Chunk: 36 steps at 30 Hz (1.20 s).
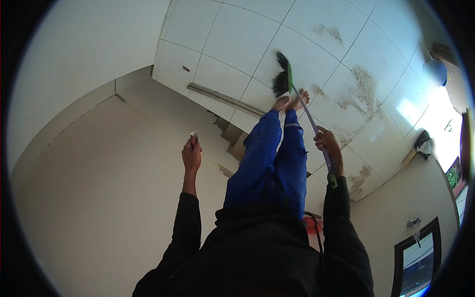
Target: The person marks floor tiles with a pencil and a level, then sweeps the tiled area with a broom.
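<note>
My right hand [326,139] is closed around the pale handle of a broom [310,115]. Its green head with dark bristles [283,79] rests near my bare feet on the white tiled floor [237,29]. My left hand [192,154] is raised at the left, with its fingers wrapped round a small object [194,135] that has a whitish end. What this object is cannot be made out. Brown dirt [363,94] is smeared over the tiles to the right of the broom.
A long wooden strip [225,100] lies on the tiles left of my feet. A small brown piece [186,69] is beyond it. Something red [312,225] shows beside my waist. A dark bag [423,145] and a blue round object [435,73] are at the right.
</note>
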{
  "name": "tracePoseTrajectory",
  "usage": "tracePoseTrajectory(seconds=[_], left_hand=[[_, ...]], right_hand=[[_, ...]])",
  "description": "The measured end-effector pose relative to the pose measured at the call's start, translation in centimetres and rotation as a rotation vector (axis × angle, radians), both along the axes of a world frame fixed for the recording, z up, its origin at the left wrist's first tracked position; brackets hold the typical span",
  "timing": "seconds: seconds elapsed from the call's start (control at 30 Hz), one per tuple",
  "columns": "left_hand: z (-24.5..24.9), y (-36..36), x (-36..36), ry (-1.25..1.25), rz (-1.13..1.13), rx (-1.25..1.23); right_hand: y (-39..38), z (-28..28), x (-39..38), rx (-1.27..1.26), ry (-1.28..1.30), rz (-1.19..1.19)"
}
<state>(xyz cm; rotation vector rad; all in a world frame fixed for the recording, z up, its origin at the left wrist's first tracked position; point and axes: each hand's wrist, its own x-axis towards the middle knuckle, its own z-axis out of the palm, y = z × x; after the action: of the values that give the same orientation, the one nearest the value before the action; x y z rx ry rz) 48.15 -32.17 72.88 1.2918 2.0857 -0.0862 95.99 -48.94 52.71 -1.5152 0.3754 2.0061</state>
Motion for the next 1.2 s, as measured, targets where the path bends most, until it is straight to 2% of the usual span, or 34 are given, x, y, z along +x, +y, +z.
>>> tracePoseTrajectory(seconds=[0.1, 0.17, 0.23, 0.37, 0.43, 0.47, 0.57, 0.67, 0.77, 0.87, 0.9, 0.97, 1.0, 1.07, 1.1, 1.2], left_hand=[[-1.9, -2.7, -2.6, 0.057, 0.037, -0.029], [-3.1, -4.9, -4.2, 0.098, 0.027, -0.157], [-3.7, -7.5, -5.4, 0.102, 0.044, -0.224], [-4.7, -11.1, -8.0, 0.118, 0.119, -0.353], [-5.0, -10.3, -9.7, 0.134, 0.133, -0.404], [-5.2, -9.5, -10.6, 0.125, 0.127, -0.403], [-7.0, -5.2, -14.1, 0.126, 0.113, -0.351], [-7.9, 3.4, -17.7, 0.067, 0.089, -0.262], [-6.8, 12.2, -19.8, 0.017, 0.075, -0.160], [-4.2, 19.7, -22.5, -0.008, 0.052, -0.021], [-3.7, 21.8, -24.0, -0.052, 0.046, 0.054], [-3.0, 23.8, -27.2, -0.060, 0.173, 0.026], [-3.6, 24.1, -29.4, -0.008, 0.201, -0.038], [-5.4, 23.1, -32.9, -0.005, 0.242, -0.090], [-5.8, 22.6, -33.8, 0.018, 0.278, -0.144], [-7.2, 21.2, -34.3, 0.020, 0.279, -0.241]], right_hand=[[-2.1, 2.9, 3.1, -0.120, -0.154, -0.048], [-3.2, 4.1, 2.6, -0.121, -0.332, 0.006], [-2.7, 7.0, 1.8, -0.149, -0.369, 0.002], [3.6, 15.8, -3.3, -0.053, -0.163, 0.057], [7.8, 16.1, -7.5, 0.094, -0.056, 0.105], [10.7, 15.8, -10.3, 0.070, -0.089, 0.105], [19.5, 9.8, -19.0, 0.145, 0.050, 0.198], [31.4, 4.3, -29.9, 0.250, 0.070, 0.295], [42.6, -2.5, -38.3, 0.325, 0.163, 0.195], [49.7, -9.3, -43.0, 0.527, 0.606, -0.319], [50.4, -10.0, -41.9, 0.463, 0.620, -0.411], [50.6, -10.4, -38.4, 0.354, 0.647, -0.521], [50.9, -3.5, -34.2, 0.451, 0.235, -0.157], [44.5, -5.5, -28.6, 0.087, 0.128, -0.136], [41.6, -2.0, -26.4, 0.033, 0.018, -0.192], [30.8, -3.0, -19.0, -0.045, -0.037, -0.133]])
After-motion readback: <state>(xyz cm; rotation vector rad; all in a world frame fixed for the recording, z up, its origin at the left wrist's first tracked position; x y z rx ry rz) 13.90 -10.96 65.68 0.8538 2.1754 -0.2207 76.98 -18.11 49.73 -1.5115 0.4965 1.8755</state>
